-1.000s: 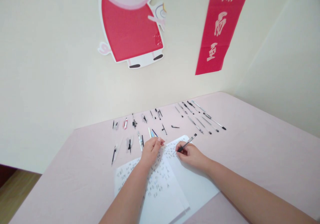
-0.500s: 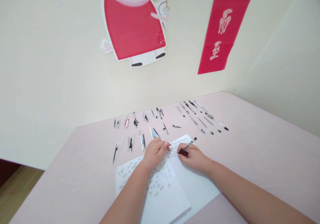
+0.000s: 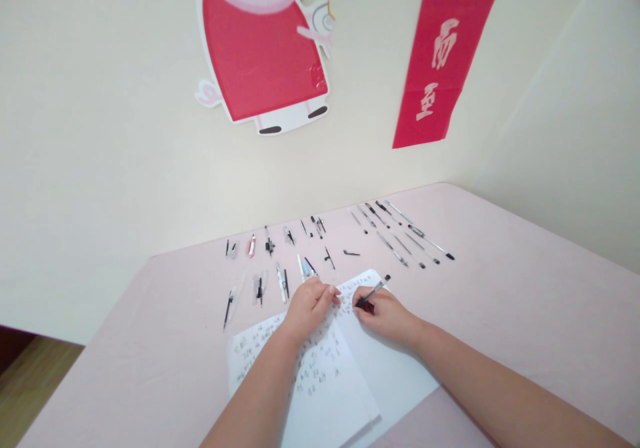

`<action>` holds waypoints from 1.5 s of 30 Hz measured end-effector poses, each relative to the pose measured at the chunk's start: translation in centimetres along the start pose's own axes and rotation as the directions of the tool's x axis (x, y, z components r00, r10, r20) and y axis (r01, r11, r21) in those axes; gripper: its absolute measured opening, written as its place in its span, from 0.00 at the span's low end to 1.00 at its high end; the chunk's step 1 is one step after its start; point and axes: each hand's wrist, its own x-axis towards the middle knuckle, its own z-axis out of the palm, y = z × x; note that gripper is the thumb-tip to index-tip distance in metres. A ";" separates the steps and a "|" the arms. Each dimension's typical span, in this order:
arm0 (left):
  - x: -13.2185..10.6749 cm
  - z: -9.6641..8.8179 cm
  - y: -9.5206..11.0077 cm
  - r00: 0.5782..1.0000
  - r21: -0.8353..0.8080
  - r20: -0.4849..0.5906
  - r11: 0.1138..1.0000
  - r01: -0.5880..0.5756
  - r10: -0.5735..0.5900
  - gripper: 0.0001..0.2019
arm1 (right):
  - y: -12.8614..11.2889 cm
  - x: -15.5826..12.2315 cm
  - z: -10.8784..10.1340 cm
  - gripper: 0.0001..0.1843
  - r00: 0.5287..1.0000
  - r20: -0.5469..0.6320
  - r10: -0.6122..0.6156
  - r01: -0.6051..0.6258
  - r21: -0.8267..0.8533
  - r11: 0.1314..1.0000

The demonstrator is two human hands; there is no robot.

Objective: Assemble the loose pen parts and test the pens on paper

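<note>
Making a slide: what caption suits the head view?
Right hand holds a pen to an open notebook, left hand resting on it, more pens laid out on the pink table.

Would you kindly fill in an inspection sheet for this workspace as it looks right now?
Surface: pink table, smooth, set against the wall.
Job's things: open notebook, left page covered in handwriting; black pen.
Clutter: loose pens and pen parts laid out in rows beyond the notebook; row of longer pens at far right.
Grippers: left hand rests on the notebook; right hand grips the black pen, tip at the page.
Cables: nothing seen.
Surroundings: cream wall, cartoon pig cut-out, red banner, wooden floor.
</note>
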 end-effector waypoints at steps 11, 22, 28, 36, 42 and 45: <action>0.0 0.2 -0.2 1.000 -0.014 -0.005 1.000 -0.006 0.006 0.22 | 0.4 0.0 0.2 0.06 1.000 -0.030 -0.003 0.003 0.004 1.000; 0.0 0.1 0.0 1.000 -0.019 0.009 1.000 0.013 -0.012 0.24 | 0.3 0.0 0.0 0.08 0.999 -0.029 -0.019 0.019 -0.002 1.000; 0.0 0.2 -0.1 1.000 -0.020 0.010 1.000 0.018 -0.018 0.24 | 0.5 0.0 0.0 0.07 1.000 -0.005 -0.003 0.003 0.050 0.999; 0.1 0.2 -0.2 1.000 -0.011 0.008 1.000 0.010 -0.010 0.23 | 1.0 0.6 -0.1 0.05 0.997 -0.070 0.031 -0.022 0.126 0.992; 0.0 0.2 -0.1 1.000 0.000 0.001 1.000 0.016 -0.016 0.24 | 0.9 0.6 -0.3 0.06 0.996 -0.076 0.053 -0.042 0.138 0.990; 0.0 0.2 -0.1 1.000 -0.013 -0.006 1.000 0.010 -0.010 0.23 | 0.6 0.5 -0.5 0.07 0.996 -0.063 0.062 -0.052 0.147 0.988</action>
